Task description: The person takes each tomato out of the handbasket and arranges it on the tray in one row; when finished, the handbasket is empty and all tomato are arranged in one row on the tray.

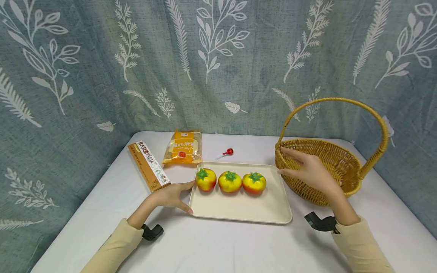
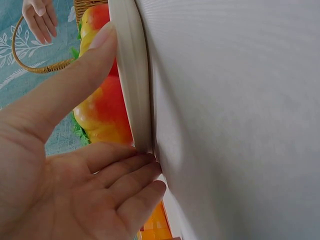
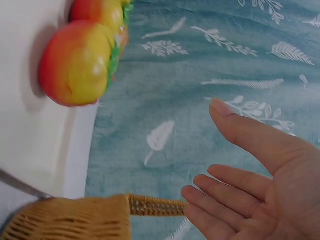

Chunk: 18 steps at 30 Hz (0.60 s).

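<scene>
A beige rectangular tray (image 1: 239, 206) holds a row of three red-and-yellow fruits with green leafy tops: the left one (image 1: 206, 180), the middle one (image 1: 230, 182) and the right one (image 1: 254, 184). My left hand (image 1: 172, 196) is at the tray's left end, thumb and fingers spread apart. In the left wrist view its thumb (image 2: 102, 42) lies along the rim and the fingertips meet the tray's side. Above the left edge of a wicker basket (image 1: 307, 193), my right hand (image 1: 308, 168) hovers with fingers extended and nothing held, its thumb pointing toward the tray.
A long pasta box (image 1: 148, 165) lies at the left, beside a yellow-orange food packet (image 1: 182, 148). Behind the tray is a red lollipop (image 1: 229, 151). The basket's tall arched handle (image 1: 341, 99) rises at the right. A patterned blue-green curtain (image 1: 218, 94) hangs behind the white table.
</scene>
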Tool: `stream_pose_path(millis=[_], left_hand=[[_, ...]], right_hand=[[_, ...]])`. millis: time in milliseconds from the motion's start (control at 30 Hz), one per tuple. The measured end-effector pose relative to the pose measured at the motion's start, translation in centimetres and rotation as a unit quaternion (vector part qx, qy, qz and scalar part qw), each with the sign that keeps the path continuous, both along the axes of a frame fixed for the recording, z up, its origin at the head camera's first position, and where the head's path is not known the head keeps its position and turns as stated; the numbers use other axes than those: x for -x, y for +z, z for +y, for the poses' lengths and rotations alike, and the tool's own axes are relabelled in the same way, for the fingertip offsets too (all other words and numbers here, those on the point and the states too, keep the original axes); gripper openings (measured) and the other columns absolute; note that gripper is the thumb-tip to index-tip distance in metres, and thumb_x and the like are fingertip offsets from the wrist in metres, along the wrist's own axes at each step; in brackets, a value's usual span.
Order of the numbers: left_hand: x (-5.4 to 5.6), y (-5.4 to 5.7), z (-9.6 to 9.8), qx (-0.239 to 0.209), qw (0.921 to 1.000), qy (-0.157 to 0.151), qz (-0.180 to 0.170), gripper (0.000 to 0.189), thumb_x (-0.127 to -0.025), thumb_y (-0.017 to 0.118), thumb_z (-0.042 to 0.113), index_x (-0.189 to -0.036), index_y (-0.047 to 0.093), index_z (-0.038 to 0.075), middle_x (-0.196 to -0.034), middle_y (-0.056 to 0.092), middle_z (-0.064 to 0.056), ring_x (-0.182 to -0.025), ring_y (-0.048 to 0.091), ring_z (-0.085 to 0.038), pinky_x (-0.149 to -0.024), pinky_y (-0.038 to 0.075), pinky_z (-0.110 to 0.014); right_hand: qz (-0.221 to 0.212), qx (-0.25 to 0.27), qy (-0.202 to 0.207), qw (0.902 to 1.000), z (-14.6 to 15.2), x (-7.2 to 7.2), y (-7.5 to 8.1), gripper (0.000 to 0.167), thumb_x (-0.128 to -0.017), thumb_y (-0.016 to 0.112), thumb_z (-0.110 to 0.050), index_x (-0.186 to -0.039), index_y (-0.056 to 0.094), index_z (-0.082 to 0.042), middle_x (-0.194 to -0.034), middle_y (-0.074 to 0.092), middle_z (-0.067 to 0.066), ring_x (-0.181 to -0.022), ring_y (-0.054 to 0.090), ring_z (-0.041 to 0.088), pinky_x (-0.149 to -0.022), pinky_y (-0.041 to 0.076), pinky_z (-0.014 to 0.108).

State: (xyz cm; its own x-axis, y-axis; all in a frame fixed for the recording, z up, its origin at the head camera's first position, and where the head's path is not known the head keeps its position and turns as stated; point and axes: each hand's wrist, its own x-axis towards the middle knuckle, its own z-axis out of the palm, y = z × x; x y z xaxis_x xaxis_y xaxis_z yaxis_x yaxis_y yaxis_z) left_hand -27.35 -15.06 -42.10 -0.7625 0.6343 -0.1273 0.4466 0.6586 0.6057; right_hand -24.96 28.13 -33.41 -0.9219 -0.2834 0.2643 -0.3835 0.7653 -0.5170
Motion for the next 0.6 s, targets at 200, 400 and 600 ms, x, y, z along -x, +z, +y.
stream_pose_path(millis=[200, 400, 600], left_hand=[[0.0, 0.0, 0.0, 0.001, 1.0, -0.003, 0.004, 0.103, -0.071, 0.085, 0.035, -0.146, 0.03, -0.008, -0.151, 0.031, -0.022, -0.139, 0.03, -0.035, -0.114, 0.026, -0.046], [0.0, 0.0, 0.0, -0.005, 1.0, -0.006, 0.001, 0.103, -0.072, 0.085, 0.034, -0.146, 0.029, -0.008, -0.151, 0.03, -0.023, -0.139, 0.029, -0.035, -0.114, 0.025, -0.047], [0.1, -0.1, -0.1, -0.007, 1.0, 0.001, -0.004, 0.103, -0.071, 0.086, 0.034, -0.146, 0.03, -0.008, -0.151, 0.03, -0.022, -0.139, 0.029, -0.035, -0.114, 0.025, -0.046]], right_hand=[[0.009, 0.0, -0.019, 0.9998, 1.1, -0.3, 0.6, 0.074, -0.084, 0.073, -0.043, -0.144, 0.047, -0.009, -0.142, 0.048, 0.02, -0.125, 0.045, 0.045, -0.097, 0.042, 0.06], [0.008, -0.002, -0.025, 0.9996, 1.8, -0.3, 0.7, 0.077, -0.083, 0.073, -0.045, -0.144, 0.046, -0.007, -0.142, 0.047, 0.021, -0.126, 0.045, 0.044, -0.097, 0.041, 0.061], [0.002, 0.006, -0.03, 0.9995, 2.4, -0.2, 0.9, 0.076, -0.082, 0.075, -0.043, -0.143, 0.047, -0.007, -0.141, 0.049, 0.018, -0.127, 0.045, 0.042, -0.098, 0.04, 0.06]])
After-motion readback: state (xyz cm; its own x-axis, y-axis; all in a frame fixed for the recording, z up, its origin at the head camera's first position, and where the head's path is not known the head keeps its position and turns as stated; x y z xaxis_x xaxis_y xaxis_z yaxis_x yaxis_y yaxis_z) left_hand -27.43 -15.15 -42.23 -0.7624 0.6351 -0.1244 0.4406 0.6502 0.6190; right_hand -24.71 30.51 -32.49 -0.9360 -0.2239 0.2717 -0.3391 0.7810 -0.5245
